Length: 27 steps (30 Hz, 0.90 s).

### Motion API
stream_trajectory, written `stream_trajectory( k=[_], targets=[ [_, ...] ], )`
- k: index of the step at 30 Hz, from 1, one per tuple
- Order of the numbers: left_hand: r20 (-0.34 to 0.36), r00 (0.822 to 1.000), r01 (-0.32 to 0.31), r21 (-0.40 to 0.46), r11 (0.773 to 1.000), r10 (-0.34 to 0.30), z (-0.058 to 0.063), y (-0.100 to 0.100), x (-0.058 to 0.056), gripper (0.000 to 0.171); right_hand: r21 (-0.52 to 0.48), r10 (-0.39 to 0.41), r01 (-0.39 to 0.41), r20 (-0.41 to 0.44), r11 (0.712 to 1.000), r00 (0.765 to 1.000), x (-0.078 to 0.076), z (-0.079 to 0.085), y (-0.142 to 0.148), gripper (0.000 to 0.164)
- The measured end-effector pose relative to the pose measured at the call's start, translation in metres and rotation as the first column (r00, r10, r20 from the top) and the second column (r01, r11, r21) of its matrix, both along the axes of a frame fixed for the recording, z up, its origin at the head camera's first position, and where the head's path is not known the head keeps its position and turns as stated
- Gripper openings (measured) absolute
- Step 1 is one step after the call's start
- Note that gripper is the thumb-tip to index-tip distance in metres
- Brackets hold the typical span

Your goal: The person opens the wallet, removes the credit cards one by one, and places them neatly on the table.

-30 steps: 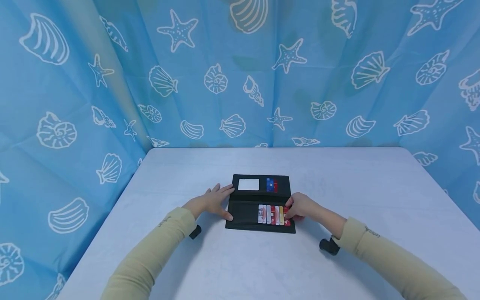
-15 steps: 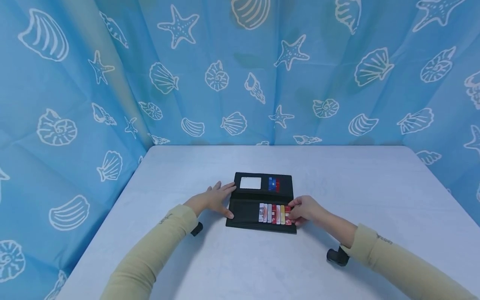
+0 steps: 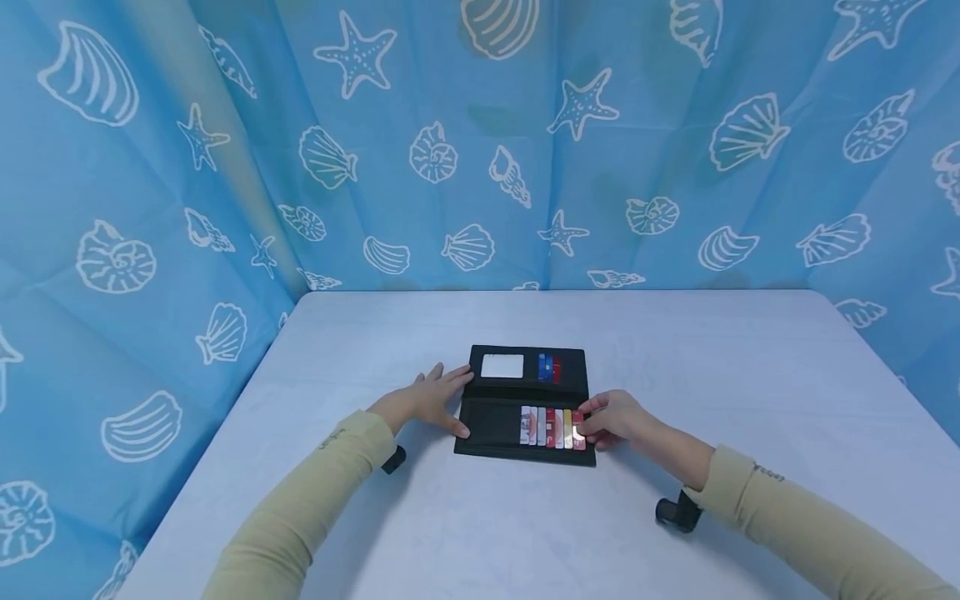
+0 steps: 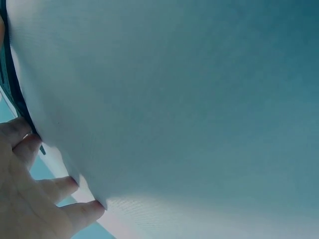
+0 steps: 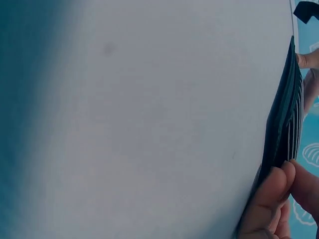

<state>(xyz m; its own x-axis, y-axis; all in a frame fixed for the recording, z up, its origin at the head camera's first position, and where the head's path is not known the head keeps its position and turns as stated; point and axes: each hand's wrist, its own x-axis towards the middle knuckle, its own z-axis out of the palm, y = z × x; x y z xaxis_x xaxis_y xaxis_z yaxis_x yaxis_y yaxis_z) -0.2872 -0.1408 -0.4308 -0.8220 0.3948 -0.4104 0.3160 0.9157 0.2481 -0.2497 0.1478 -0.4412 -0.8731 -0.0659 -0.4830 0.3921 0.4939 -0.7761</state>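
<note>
An unfolded black wallet (image 3: 487, 423) lies on the white table. Overlapping cards (image 3: 551, 427) in several colours fill the right side of its near half, a red card (image 3: 579, 442) outermost. My right hand (image 3: 618, 417) is at that right edge; in the right wrist view its thumb and forefinger (image 5: 271, 191) pinch at the ends of the cards, and the red card is partly covered. With fingers spread, my left hand (image 3: 435, 402) rests along the wallet's left edge, thumb on the near half. Its fingertips touch the table and the wallet's edge in the left wrist view.
The wallet's far half holds a white card (image 3: 502, 366) behind a window and a few blue and red cards (image 3: 549, 367). A blue curtain (image 3: 450, 150) with shells and starfish hangs behind the table (image 3: 360, 333). Black wrist cameras (image 3: 678, 512) hang below both cuffs.
My right hand has shifted slightly right, uncovering more of the red card at the end of the row. The left hand stays on the wallet's left edge.
</note>
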Motion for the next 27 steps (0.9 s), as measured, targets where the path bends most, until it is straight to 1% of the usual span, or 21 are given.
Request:
stream_trajectory(
  k=[6,15,19,21,27],
  targets=[
    [0.0,1.0,-0.004,0.001,1.0,0.004,-0.001,0.004,0.0,0.101,-0.001,-0.028,0.028,0.016,1.0,0.999,-0.002,-0.001,0.003,0.035],
    [0.002,1.0,0.003,-0.01,1.0,-0.003,0.002,0.003,0.001,0.101,-0.044,-0.007,0.008,0.036,0.999,0.999,-0.003,-0.002,0.021,0.038],
    [0.002,1.0,-0.001,-0.012,1.0,0.001,0.002,0.002,0.002,0.101,-0.053,0.006,-0.005,0.022,0.999,1.0,-0.001,-0.002,0.03,0.04],
    [0.006,1.0,-0.007,-0.006,1.0,0.007,0.001,0.002,0.002,0.101,-0.075,0.009,-0.008,0.018,0.997,1.0,0.001,-0.002,0.035,0.043],
    [0.003,1.0,-0.014,0.008,1.0,0.014,-0.001,0.002,0.002,0.102,-0.128,0.0,0.004,0.032,0.992,0.999,0.006,-0.002,0.052,0.046]
  ],
)
